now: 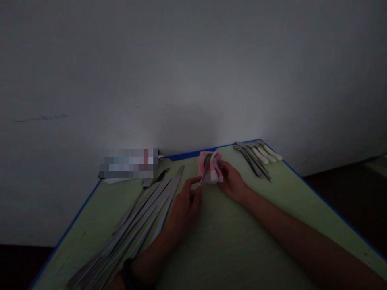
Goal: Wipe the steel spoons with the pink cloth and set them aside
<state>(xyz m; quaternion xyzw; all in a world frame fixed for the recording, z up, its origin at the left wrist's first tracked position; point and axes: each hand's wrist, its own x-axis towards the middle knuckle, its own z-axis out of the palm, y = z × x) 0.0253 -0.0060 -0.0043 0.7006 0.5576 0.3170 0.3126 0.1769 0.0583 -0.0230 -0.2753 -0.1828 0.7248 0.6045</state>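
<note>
My left hand (188, 198) is closed on the handle of a metal spoon (203, 177), which points up and away to the right. The spoon's bowl lies against a folded pink and white cloth (214, 172). My right hand (232, 180) grips that cloth from its right side, with some fingers hidden behind it. Left of my left hand, several long flat metal utensils (145, 213) lie fanned out on the table. Their exact kind is hard to make out in the dim light.
Several metal utensils (252, 161) and white-handled pieces of cutlery (266, 154) lie at the table's back right. A box-like item with a blurred front (128, 164) stands at the back left. The green table (236, 241) has a blue edge and meets a grey wall (193, 72).
</note>
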